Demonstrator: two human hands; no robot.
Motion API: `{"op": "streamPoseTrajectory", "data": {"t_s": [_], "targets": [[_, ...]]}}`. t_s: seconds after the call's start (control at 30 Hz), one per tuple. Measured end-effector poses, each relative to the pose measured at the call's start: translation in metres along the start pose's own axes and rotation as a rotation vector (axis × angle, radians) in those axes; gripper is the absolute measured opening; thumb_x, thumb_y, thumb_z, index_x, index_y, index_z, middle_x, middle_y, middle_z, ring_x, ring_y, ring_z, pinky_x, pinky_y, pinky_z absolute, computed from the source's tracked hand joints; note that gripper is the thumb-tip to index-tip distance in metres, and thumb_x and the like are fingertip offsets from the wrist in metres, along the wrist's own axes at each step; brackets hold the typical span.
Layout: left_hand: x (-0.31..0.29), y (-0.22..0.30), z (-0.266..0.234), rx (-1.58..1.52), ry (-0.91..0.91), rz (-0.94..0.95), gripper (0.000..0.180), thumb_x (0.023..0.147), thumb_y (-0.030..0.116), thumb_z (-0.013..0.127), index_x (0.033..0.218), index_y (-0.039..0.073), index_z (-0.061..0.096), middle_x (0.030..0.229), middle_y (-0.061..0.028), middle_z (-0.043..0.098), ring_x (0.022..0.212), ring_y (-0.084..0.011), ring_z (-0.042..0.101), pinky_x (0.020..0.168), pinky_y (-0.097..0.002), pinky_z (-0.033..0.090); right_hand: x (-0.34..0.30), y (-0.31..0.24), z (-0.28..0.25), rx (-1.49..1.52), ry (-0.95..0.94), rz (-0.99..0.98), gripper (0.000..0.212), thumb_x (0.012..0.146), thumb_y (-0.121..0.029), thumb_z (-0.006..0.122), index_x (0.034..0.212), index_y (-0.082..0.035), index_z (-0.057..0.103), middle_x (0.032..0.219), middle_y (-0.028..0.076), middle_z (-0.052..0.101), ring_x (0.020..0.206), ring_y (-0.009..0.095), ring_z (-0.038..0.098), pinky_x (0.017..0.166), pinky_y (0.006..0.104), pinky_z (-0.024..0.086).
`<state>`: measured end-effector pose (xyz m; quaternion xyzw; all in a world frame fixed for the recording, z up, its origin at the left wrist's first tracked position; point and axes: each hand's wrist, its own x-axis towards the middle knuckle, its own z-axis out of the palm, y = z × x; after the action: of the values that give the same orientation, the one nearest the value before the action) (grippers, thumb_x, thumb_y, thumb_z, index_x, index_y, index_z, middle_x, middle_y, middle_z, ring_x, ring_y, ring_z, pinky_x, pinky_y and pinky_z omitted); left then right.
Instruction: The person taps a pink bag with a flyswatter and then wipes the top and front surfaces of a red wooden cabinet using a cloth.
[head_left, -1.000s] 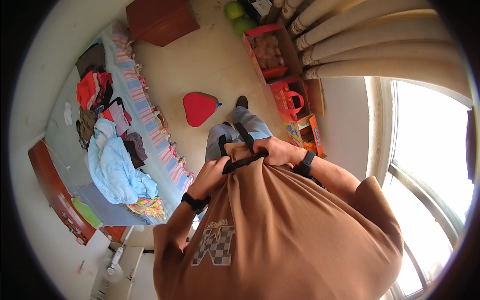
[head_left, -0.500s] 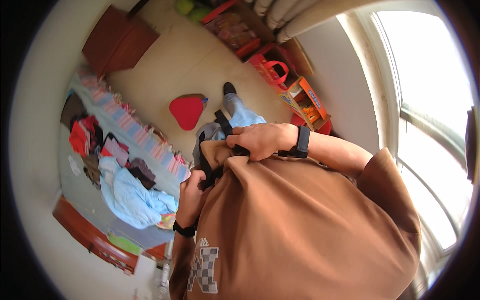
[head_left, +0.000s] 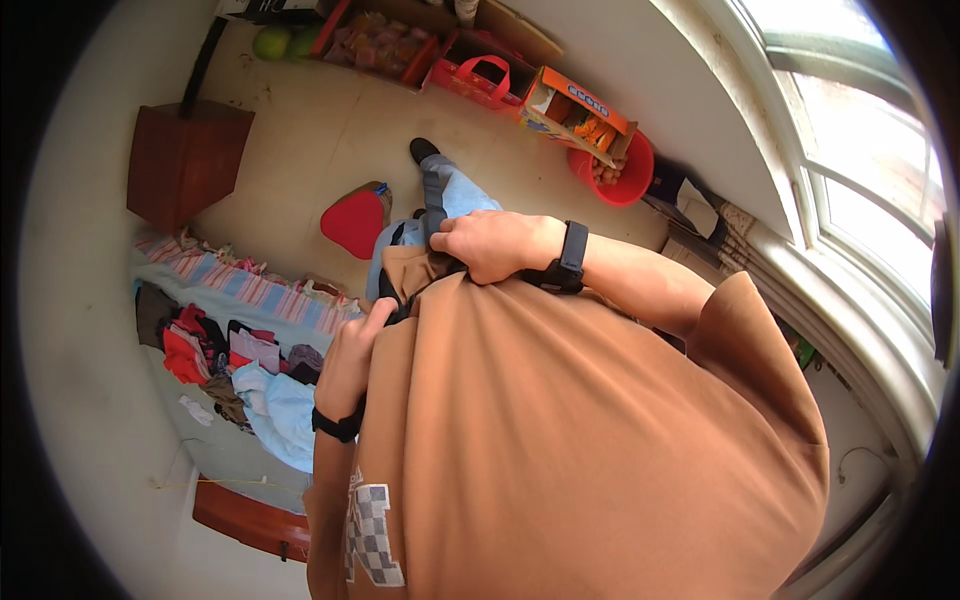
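Both my hands are at my waist, by the hem of my brown T-shirt [head_left: 600, 420]. My right hand [head_left: 490, 245], with a black watch [head_left: 570, 258] on its wrist, is closed on a dark strap [head_left: 432, 200] that hangs over my light blue jeans [head_left: 465, 195]. My left hand [head_left: 350, 350], wearing a black wristband [head_left: 338, 425], has its fingers bent at a black band [head_left: 398, 305] along the waist. The shirt's folded hem [head_left: 408, 268] bunches between the hands. Its cloth and my fingers hide the strap's other end.
A red-topped stool [head_left: 352, 225] stands ahead of me. On the left is a bed with heaped clothes [head_left: 275, 405], beyond it a reddish-brown cabinet [head_left: 185, 165]. A red bucket [head_left: 635, 170], an orange box [head_left: 580, 105] and a red bag [head_left: 480, 78] line the wall below the window.
My view has turned, bringing the red bucket into fuller sight. Both hands stay at the waist; the hem between them has shifted slightly.
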<state>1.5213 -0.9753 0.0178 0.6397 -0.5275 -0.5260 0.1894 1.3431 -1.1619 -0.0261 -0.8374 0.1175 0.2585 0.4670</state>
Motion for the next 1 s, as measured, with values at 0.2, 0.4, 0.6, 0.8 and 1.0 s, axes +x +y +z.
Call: {"op": "streamPoseTrajectory", "data": {"t_s": [0.2,0.4,0.6,0.8,1.0], "targets": [[-0.037,-0.012,0.014,0.017,0.026,0.016,0.030,0.077,0.013,0.061,0.101,0.002,0.046,0.072,-0.0276,0.055,0.074,-0.0456,0.055,0.056,-0.0446,0.042,-0.009,-0.033,0.031,-0.033,0.030,-0.035,0.033,0.071,-0.005,0.061,0.104,0.001,0.055,0.096,0.018,0.059,0.090,0.039,0.059,0.077,0.0475,0.048],[-0.096,-0.013,0.049,0.058,0.031,0.045,0.025,0.077,0.014,0.059,0.091,0.000,0.045,0.073,-0.0260,0.054,0.077,-0.0463,0.052,0.058,-0.0433,0.041,-0.043,-0.066,0.071,-0.088,-0.029,-0.051,0.029,0.075,-0.013,0.062,0.100,0.000,0.055,0.096,0.019,0.059,0.091,0.038,0.059,0.077,0.0463,0.048],[-0.158,-0.024,0.099,-0.160,0.209,-0.080,0.024,0.075,0.010,0.060,0.089,0.000,0.043,0.070,-0.0240,0.051,0.072,-0.0466,0.048,0.054,-0.0393,0.039,-0.034,-0.104,0.114,-0.219,-0.147,-0.121,0.031,0.079,-0.021,0.062,0.102,-0.002,0.056,0.097,0.018,0.059,0.092,0.038,0.059,0.078,0.0454,0.048],[-0.196,-0.038,0.142,-0.150,0.330,0.049,0.022,0.076,0.010,0.059,0.092,-0.001,0.050,0.073,-0.0227,0.054,0.071,-0.0426,0.053,0.058,-0.0390,0.042,-0.039,-0.130,0.131,-0.355,-0.149,-0.239,0.028,0.080,-0.019,0.060,0.101,0.000,0.056,0.093,0.021,0.060,0.090,0.038,0.060,0.077,0.0449,0.048],[-0.217,-0.062,0.200,-0.283,0.602,0.120,0.021,0.078,0.012,0.058,0.094,-0.002,0.054,0.075,-0.0208,0.055,0.071,-0.0391,0.054,0.063,-0.0394,0.043,-0.042,-0.156,0.130,-0.425,-0.245,-0.220,0.030,0.079,-0.021,0.062,0.099,0.000,0.058,0.090,0.020,0.062,0.090,0.038,0.060,0.078,0.0441,0.048]]}}
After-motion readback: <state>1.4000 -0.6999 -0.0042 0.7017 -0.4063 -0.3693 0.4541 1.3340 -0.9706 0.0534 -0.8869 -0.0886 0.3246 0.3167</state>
